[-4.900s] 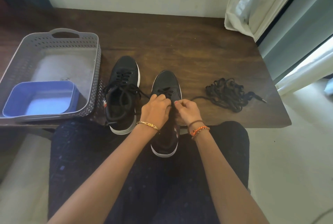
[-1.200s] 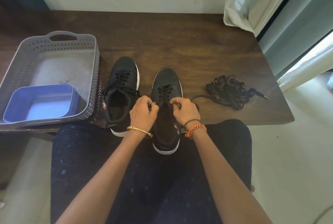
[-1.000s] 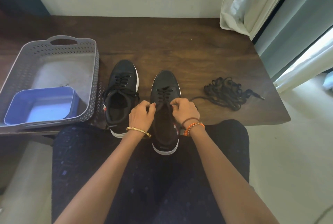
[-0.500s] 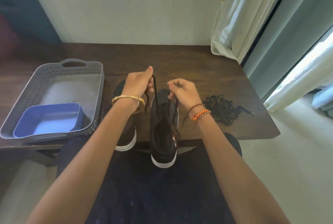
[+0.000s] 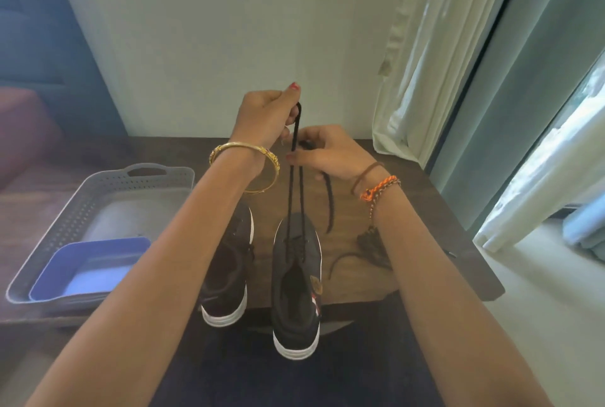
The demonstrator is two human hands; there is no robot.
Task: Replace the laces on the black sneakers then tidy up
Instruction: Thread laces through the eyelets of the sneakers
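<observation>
Basket (image 5: 157,174) left of two sneakers (image 5: 296,275); loose laces (image 5: 373,248) right.

The left hand (image 5: 262,118) is pinching one end of a black lace (image 5: 291,190) high above a dark wooden table (image 5: 353,203), while the right hand (image 5: 327,154), just beside and lower, is gripping the other strand, whose loose tail is hanging below it. Both strands are running down taut to the eyelets of the right sneaker (image 5: 296,285), whose heel is hanging over the table's near edge. The left sneaker (image 5: 229,272) is lying just beside it, partly hidden by the left forearm. A pile of black laces (image 5: 371,248) is lying near the right wrist. A grey basket (image 5: 108,200) at the left is holding a blue tub (image 5: 82,269).
</observation>
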